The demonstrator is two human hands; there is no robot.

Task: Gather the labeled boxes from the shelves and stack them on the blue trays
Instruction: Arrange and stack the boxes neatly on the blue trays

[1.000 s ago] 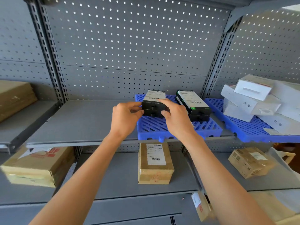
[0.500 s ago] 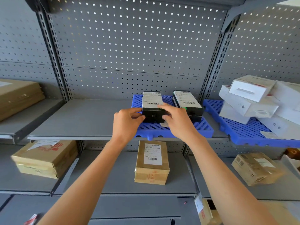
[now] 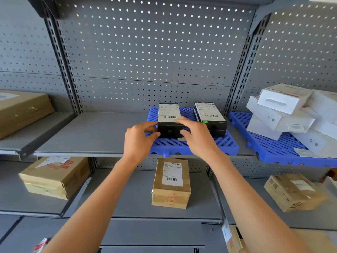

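A black box with a white barcode label [image 3: 168, 112] lies on the blue slatted tray [image 3: 191, 147] on the middle shelf. My left hand [image 3: 138, 139] holds its near left corner, and my right hand [image 3: 198, 139] holds its near right corner with fingers over the top edge. A second black labeled box [image 3: 209, 114] sits beside it on the same tray, a small gap between them. A brown labeled box [image 3: 171, 183] stands on the shelf below.
A second blue tray [image 3: 269, 147] to the right carries a pile of white boxes [image 3: 280, 117]. Brown cartons sit at lower left [image 3: 54, 178], lower right [image 3: 293, 192] and on the upper left shelf [image 3: 21, 108]. Grey shelf surface [image 3: 91, 132] lies left of the tray.
The black box in my hands has turned from a slant to lie parallel to the second box on the tray. Both hands stay on its near end.
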